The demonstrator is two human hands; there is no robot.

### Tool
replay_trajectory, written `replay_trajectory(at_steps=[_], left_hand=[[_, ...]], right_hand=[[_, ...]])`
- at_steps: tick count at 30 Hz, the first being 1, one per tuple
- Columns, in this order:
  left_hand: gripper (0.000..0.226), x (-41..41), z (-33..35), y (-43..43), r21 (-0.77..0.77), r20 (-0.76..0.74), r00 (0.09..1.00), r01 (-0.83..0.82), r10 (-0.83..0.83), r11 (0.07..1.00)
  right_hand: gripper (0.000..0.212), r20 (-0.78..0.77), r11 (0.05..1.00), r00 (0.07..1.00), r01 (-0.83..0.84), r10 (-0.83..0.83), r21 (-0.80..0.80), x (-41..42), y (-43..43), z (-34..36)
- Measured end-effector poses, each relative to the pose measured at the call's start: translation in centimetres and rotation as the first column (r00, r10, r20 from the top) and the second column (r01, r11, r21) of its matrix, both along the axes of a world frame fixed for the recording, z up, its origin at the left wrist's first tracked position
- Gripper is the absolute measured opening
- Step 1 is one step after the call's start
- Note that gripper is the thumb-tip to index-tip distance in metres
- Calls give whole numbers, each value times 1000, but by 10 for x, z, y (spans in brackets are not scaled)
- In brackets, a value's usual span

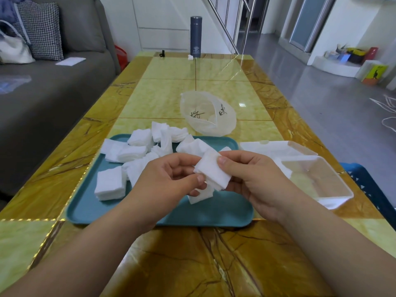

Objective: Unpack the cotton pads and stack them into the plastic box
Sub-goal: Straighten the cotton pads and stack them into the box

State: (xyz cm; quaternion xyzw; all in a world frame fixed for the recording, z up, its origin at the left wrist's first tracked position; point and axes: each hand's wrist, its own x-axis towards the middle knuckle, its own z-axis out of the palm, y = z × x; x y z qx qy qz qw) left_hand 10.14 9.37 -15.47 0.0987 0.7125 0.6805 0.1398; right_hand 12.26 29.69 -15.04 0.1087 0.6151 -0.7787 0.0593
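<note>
The held pads (pixel 213 173) form a small tilted bunch, its long axis running from the right thumb down towards the tray (pixel 150 221). Loose heaps (pixel 137 151) of pads cover the tray's far half. An open bag (pixel 210 116) lies behind it, and the clear box (pixel 317 181) stands just right, lid back. The left hand (pixel 169 183) pinches the bunch's left edge and the right hand (pixel 255 179) pinches its right side, so it sits between the 2 hands, above the tray.

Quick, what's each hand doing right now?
The left hand pinches a small bunch of cotton pads.
The right hand pinches the same cotton pads.
</note>
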Motion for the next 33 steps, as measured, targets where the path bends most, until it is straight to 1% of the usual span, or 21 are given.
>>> replay_trajectory(at_steps=[3,8,10,14,16,18,20,22,24,27,31,33], left_hand=[[28,0,0,0,-3,9,1000,-17,17,1000],[35,1,0,0,10,33,999,28,-28,1000],[38,0,0,1,15,47,999,14,-15,1000],[21,-2,0,3,70,120,991,-64,55,995],[22,-1,-1,2,11,118,993,-8,6,1000],[18,0,-2,1,-55,98,994,60,-54,997],[14,-1,-3,-1,-61,86,996,46,-41,997],[13,-3,-3,-3,-22,104,995,15,-12,1000],[14,-3,-2,-2,49,152,988,7,-14,999],[16,-2,-1,-1,114,207,977,17,-40,993],[18,-1,-2,0,88,152,988,18,-32,996],[17,0,0,1,72,116,993,1,-9,997]], right_hand=[[22,-4,1000,1000,-22,22,18,0,-1,-1],[16,-12,999,999,38,-39,-32,-1,-2,-1],[16,-35,999,998,46,-45,18,0,-2,-1],[14,-115,990,993,36,-21,133,1,-4,-2],[15,-149,984,989,19,8,176,2,-6,-1],[14,-172,975,985,13,26,222,2,-8,-1],[14,-163,975,986,14,22,220,2,-10,0],[17,-129,984,991,1,23,180,2,-10,0],[18,-110,990,994,-10,26,143,2,-10,0],[17,-128,988,991,-6,26,157,2,-10,0],[17,-138,980,990,-11,39,198,3,-12,-1],[23,-126,980,992,-7,32,199,3,-13,-1]])
